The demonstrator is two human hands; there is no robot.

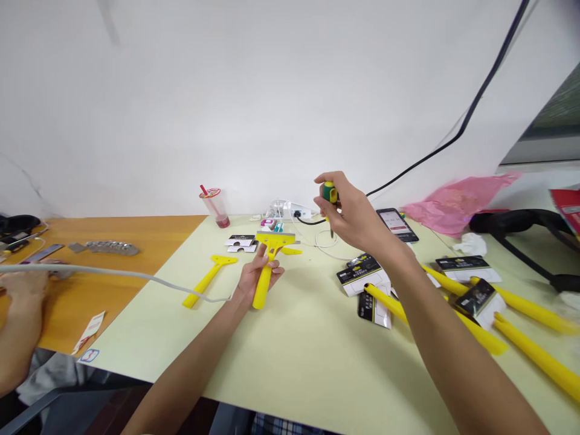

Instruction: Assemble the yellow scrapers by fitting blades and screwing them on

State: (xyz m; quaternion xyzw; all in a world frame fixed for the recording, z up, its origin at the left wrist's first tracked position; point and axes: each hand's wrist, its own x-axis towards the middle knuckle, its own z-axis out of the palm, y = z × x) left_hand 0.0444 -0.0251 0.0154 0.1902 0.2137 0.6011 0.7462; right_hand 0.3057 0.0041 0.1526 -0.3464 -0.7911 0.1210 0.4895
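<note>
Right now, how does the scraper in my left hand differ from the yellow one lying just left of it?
The held scraper is gripped in your left hand; the loose scraper lies on the table. The held scraper has a metal strip along its head; none shows on the loose scraper. Both are yellow and T-shaped.

One screwdriver (330,192); one cup (216,208); one pink bag (455,205); at least two scrapers (261,290); at least four yellow handles (529,307) lower right
</note>
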